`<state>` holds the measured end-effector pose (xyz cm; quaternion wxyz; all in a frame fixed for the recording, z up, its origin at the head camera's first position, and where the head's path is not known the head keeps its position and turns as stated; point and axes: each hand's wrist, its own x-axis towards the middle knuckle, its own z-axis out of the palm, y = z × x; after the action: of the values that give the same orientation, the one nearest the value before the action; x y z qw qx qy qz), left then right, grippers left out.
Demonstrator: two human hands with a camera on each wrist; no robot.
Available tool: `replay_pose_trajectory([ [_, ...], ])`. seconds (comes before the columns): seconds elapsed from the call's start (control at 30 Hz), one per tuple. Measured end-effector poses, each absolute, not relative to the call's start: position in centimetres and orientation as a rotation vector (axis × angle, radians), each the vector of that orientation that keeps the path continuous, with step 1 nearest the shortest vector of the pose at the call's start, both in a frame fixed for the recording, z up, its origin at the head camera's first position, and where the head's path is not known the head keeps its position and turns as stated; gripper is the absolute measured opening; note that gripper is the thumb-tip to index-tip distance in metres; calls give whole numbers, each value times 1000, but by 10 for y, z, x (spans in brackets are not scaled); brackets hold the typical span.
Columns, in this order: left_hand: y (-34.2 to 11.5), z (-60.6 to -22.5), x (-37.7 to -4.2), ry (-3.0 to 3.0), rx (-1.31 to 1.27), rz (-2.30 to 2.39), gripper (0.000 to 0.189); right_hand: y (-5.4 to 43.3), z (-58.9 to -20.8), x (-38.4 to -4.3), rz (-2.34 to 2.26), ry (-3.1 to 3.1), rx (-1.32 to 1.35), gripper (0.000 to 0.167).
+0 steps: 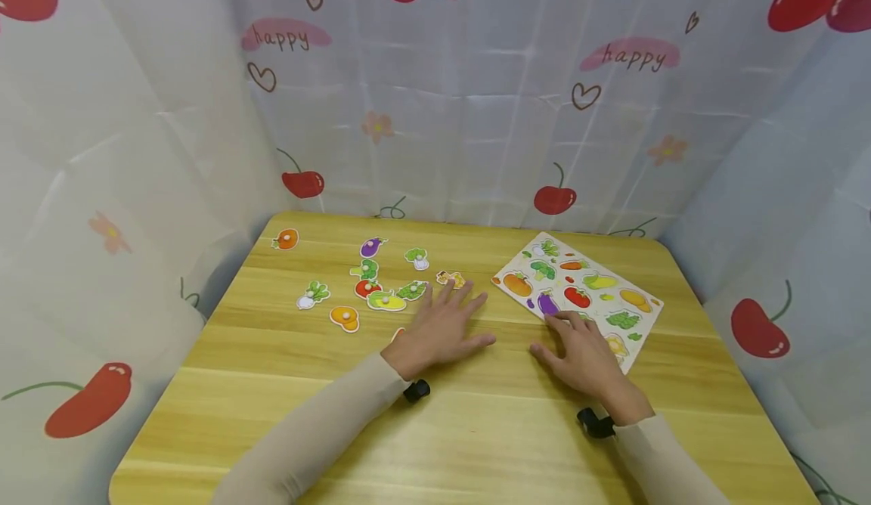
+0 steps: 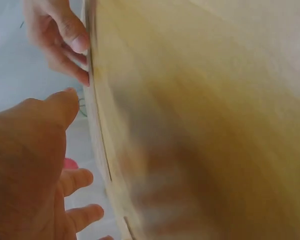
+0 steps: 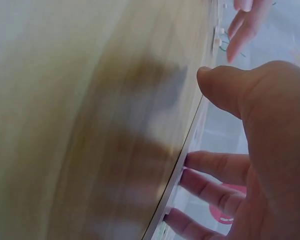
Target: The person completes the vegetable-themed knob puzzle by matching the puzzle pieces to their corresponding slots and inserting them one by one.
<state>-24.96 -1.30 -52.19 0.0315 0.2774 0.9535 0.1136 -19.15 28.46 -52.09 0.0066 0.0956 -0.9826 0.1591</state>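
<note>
Nearest, a black wrist camera [image 1: 416, 391] is sitting by the left wrist. The left hand [image 1: 442, 331] is lying palm down with fingers spread, gripping nothing; whether it is touching the table [image 1: 490, 444] I cannot tell. The right hand [image 1: 585, 350], loosely bent and gripping nothing, is resting at the near-left edge of the board [image 1: 597, 308], partly covering it.

The right wrist view is showing what the head view is hiding: fingertips meeting the board's thin edge, the thumb standing apart. The left wrist view is showing the right hand from its thumb side.

Going by a clock centred on the left hand in the head view, the board is lying toward 2 to 3. The left wrist is partly hiding a small piece at 9. Beyond that, the orange piece [image 1: 348, 325] is lying at 9, the corn [image 1: 385, 302] and tomato [image 1: 368, 288] at 10, the yellow piece [image 1: 449, 278] just beyond the fingertips at 12. Farther, the eggplant [image 1: 371, 247] is lying between 10 and 11, the bok choy [image 1: 416, 258] at 11. Behind everything, a cherry-print curtain [image 1: 463, 134] is hanging.
</note>
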Motion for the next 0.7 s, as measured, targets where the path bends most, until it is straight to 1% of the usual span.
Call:
replay_pose_trajectory([
  [0.2,-6,-523,-249,2895,896,318,87,285,-522,-187,563,-3034,381,61],
  [0.43,-7,-519,-242,2874,945,231,79,288,-523,-183,652,-2978,508,47],
  [0.53,-9,-517,-238,2879,949,187,76,293,-522,-184,692,-2986,526,44],
  [0.6,-10,-515,-235,2883,950,172,73,297,-520,-185,724,-3005,521,50],
  [0.7,-14,-513,-229,2885,952,157,70,309,-518,-188,699,-3056,452,77],
])
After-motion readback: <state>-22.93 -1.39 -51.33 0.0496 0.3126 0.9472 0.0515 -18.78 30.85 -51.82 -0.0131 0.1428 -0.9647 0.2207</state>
